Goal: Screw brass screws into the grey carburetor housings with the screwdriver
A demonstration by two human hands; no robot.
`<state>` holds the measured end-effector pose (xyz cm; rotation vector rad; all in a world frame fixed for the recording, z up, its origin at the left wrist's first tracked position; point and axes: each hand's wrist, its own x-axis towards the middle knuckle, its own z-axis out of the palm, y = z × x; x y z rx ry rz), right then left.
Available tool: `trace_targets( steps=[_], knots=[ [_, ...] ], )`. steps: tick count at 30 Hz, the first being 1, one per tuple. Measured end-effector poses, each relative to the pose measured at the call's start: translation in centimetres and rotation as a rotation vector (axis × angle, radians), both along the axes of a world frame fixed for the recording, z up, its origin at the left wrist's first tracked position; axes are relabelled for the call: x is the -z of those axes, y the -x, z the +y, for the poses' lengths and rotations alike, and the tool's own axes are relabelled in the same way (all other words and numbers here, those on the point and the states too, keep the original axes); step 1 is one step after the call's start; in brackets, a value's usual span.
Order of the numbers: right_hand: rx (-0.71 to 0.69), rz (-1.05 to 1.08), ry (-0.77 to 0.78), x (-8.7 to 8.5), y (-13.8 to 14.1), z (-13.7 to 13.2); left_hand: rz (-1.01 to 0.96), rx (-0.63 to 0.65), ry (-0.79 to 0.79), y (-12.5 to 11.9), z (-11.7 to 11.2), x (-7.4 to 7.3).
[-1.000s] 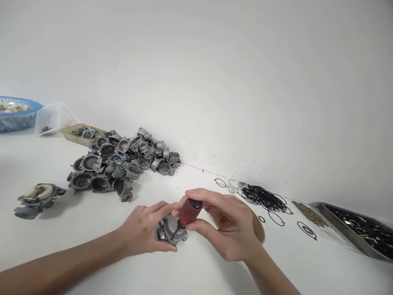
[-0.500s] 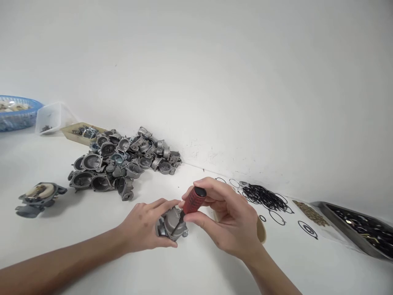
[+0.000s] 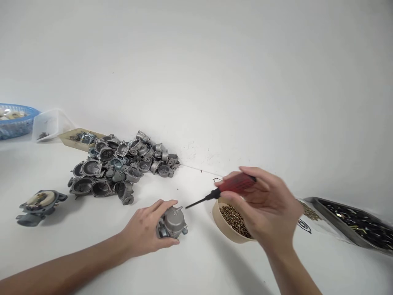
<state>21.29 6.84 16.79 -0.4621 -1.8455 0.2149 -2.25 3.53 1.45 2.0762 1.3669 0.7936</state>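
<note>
A grey metal carburetor (image 3: 174, 223) sits on the white table, its rounded bowl facing up. My left hand (image 3: 150, 227) grips it from the left, fingers behind and thumb in front. In my right hand (image 3: 267, 205) is a screwdriver (image 3: 235, 184) with a red handle and black shaft. Its tip points left and down, apart from the carburetor and just to its upper right. Below the right hand stands a cream tub (image 3: 219, 223) of small brass-coloured screws, partly covered by that hand.
A heap of carburetor bowls (image 3: 101, 186) lies at the back left. Nearer left stands another carburetor (image 3: 41, 207), with a white float on top. Behind are a tan tray (image 3: 69, 143), a clear bin (image 3: 49, 123) and a blue basket (image 3: 18, 127). A metal tray (image 3: 344, 227) of black parts is at right.
My right hand has lifted the screwdriver off the carburetor and carried it right, tilting it toward horizontal. The tub of screws is now uncovered. My left hand stays on the carburetor.
</note>
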Motion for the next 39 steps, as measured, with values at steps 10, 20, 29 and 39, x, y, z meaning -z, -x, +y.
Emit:
trace_targets(
  steps=[10,20,29,39],
  knots=[
    [0.744,0.145,0.398,7.3,-14.6,3.9,-0.103,0.113,-0.118,-0.8,-0.3,0.5],
    [0.602,-0.479,0.613,7.7,-18.7,4.2,-0.183,0.227,0.078,0.7,0.0,0.1],
    [0.575,-0.806,0.494,7.7,-18.3,3.2,-0.218,0.352,0.405,2.9,2.0,-0.2],
    [0.636,-0.462,0.09,8.3,-13.8,1.6,-0.312,0.35,0.228,2.3,2.6,2.1]
  ],
)
